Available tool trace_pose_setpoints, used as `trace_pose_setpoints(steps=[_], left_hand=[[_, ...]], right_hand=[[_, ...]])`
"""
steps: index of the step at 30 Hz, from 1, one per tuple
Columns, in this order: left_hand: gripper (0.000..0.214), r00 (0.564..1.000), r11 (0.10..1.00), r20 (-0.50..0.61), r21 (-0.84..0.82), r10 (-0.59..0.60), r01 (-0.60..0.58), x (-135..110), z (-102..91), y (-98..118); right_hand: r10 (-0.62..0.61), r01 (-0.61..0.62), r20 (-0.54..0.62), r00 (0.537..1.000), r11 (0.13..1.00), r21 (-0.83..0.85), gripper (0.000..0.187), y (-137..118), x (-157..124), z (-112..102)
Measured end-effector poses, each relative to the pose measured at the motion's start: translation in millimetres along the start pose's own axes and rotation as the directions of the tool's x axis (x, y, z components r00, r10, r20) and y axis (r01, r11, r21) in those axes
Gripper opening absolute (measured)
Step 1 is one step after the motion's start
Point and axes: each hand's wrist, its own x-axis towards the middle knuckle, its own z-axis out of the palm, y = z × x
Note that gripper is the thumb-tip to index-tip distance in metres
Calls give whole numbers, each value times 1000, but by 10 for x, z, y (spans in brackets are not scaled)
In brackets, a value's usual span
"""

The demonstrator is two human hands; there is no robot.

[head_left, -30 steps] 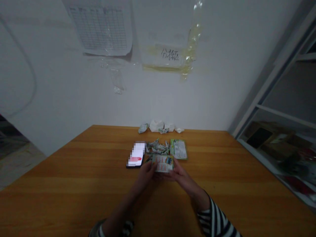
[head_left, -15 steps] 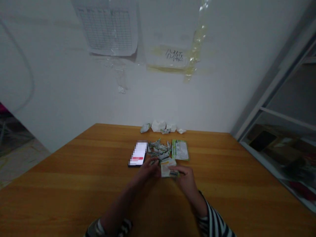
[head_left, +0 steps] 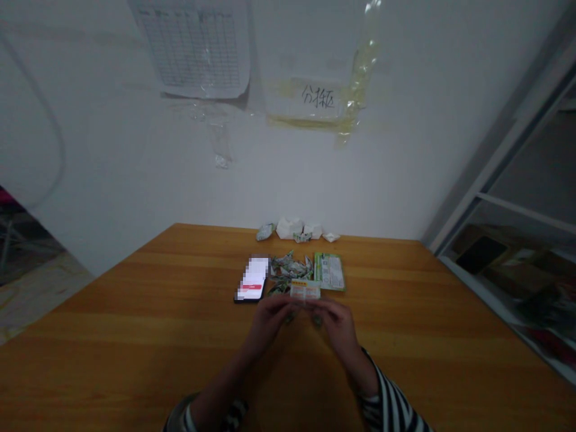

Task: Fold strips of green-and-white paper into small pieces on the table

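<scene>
My left hand point(head_left: 269, 319) and my right hand point(head_left: 335, 321) meet over the near middle of the table, fingers closed on the lower edge of a small printed packet point(head_left: 305, 290). The packet is pale with an orange band along its top, and its lower part is hidden by my fingers. Just beyond it lies a loose heap of crumpled green and white wrappers point(head_left: 291, 266). A flat green and white packet point(head_left: 330, 271) rests to the right of the heap. Left of it is a phone point(head_left: 252, 279) with its screen lit.
Along the wall stand crumpled white tissues point(head_left: 289, 228) and a crumpled wrapper point(head_left: 265, 232). The wooden table point(head_left: 148, 312) ends at a white wall bearing a taped printed sheet point(head_left: 198, 48). A metal-framed shelf point(head_left: 517, 210) with boxes is at the right.
My left hand has come over to the packet, and both hands now grip its lower edge. The packet has tilted and moved up slightly, showing a face with an orange band.
</scene>
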Motion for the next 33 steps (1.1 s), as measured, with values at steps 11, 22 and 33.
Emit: trace_pose_setpoints(steps=[11, 22, 33], left_hand=[[27, 988, 986, -72, -106, -135, 127, -25, 141, -15], [53, 989, 945, -36, -303, -143, 125, -35, 159, -43], [38, 947, 757, 93, -579, -308, 303, -6, 222, -105]], right_hand=[[45, -45, -112, 993, 999, -3, 22, 59, -60, 66], [8, -19, -127, 992, 996, -89, 20, 39, -43, 43], [193, -179, -268, 944, 981, 75, 35, 85, -97, 199]])
